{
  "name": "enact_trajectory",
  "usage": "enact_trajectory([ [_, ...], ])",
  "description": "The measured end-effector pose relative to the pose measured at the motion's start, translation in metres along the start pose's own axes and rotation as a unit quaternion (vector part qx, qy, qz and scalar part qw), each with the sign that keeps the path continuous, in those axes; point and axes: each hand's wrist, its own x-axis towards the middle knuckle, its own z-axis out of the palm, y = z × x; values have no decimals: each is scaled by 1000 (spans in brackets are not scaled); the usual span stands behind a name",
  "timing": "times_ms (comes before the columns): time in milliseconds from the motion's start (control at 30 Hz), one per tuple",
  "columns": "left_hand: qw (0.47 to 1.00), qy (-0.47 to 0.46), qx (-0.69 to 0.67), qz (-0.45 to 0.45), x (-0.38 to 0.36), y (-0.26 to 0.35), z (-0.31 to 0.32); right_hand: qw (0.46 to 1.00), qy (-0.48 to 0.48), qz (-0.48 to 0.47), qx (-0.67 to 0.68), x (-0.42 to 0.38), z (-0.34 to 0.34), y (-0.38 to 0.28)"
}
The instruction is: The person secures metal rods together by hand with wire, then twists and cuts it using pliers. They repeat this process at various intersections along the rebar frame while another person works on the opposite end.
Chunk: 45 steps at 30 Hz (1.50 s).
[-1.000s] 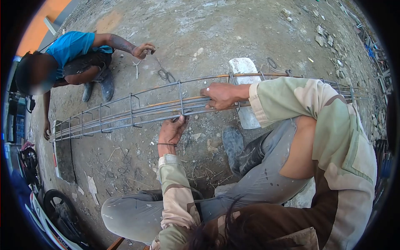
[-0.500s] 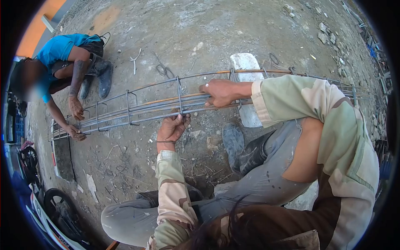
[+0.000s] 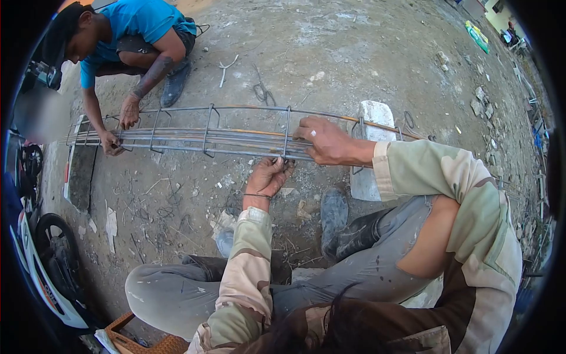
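The rebar cage [image 3: 247, 141] is pinched at a stirrup [image 3: 288, 127] by the left grip [image 3: 267, 179] and held by the right grip [image 3: 330, 141]; farther along, it is touched by a co-worker's hands [image 3: 110, 143].

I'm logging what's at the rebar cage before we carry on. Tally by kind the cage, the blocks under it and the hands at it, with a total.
Rebar cage: 1
Blocks under it: 2 (white block, grey block)
Wearer's hands: 2 (left hand, right hand)
Co-worker's hands: 2
Total: 7
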Motion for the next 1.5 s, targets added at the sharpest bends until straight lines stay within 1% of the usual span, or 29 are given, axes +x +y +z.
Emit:
enact_trajectory([
  [33,1000,3,-2,3,-1,-2,2,999,-42,-14,25,3,3,1],
  [200,998,7,-30,52,2,-16,3,997,-58,-52,9,13,6,-7],
  [267,996,-18,-37,76,4,-23,-3,988,-152,2,-14,17,-1,-13],
  [300,996,-11,-35,86,4,-26,-4,988,-156,-2,-16,17,-3,-13],
  [367,994,-13,-38,105,4,-31,-5,981,-124,-115,-91,20,-6,-13],
  [400,992,-14,-37,119,3,-34,-5,980,-127,-119,-92,24,-11,-16],
  [467,991,8,-23,134,3,-40,-6,950,-114,-222,-189,29,-20,-21],
  [533,988,31,-8,150,-2,-41,7,938,-127,-243,-211,28,-12,-14],
  [600,975,99,85,181,-9,-41,26,926,-140,-264,-231,30,-6,-10],
  [633,975,99,82,184,-9,-38,27,925,-139,-272,-225,36,-5,-10],
  [700,942,86,275,170,-11,-28,31,923,-142,-284,-218,42,-3,-14],
  [733,943,86,272,172,-13,-22,33,919,-144,-292,-222,45,-2,-16],
  [800,950,68,295,76,-14,-9,34,913,-148,-303,-228,49,-4,-19],
  [833,946,70,312,51,-14,-3,33,918,-146,-297,-217,49,-4,-20],
  [867,947,69,310,54,-14,-2,33,924,-145,-290,-205,48,-2,-22],
  [900,958,85,271,46,-12,-2,29,947,-131,-245,-158,46,2,-25],
  [933,967,102,231,38,-10,-3,26,946,-134,-248,-159,41,6,-30],
  [967,968,102,228,41,-8,-6,22,976,-125,-117,-134,33,11,-38],
  [1000,980,97,167,47,-7,-9,22,988,-114,16,-106,28,16,-43],
  [1033,989,91,105,53,-6,-13,21,995,-68,27,-63,27,18,-43],
  [1067,989,93,101,55,-5,-16,20,995,-72,24,-62,27,19,-42],
  [1100,991,88,70,74,-5,-20,22,984,-112,139,-3,36,8,-55],
  [1133,992,81,39,90,-5,-22,25,954,-149,253,55,42,2,-63],
  [1167,992,79,36,90,-3,-25,23,954,-150,254,52,45,7,-56],
  [1233,993,60,17,100,0,-32,12,879,-119,434,157,49,20,-44],
  [1267,994,56,17,97,0,-34,11,879,-115,437,154,49,23,-46],
  [1333,988,84,24,126,0,-39,16,816,-53,524,240,53,26,-56],
  [1467,978,120,35,168,1,-44,26,788,3,550,276,57,33,-70],
  [1500,969,167,54,173,0,-44,32,738,54,585,330,59,35,-72],
])
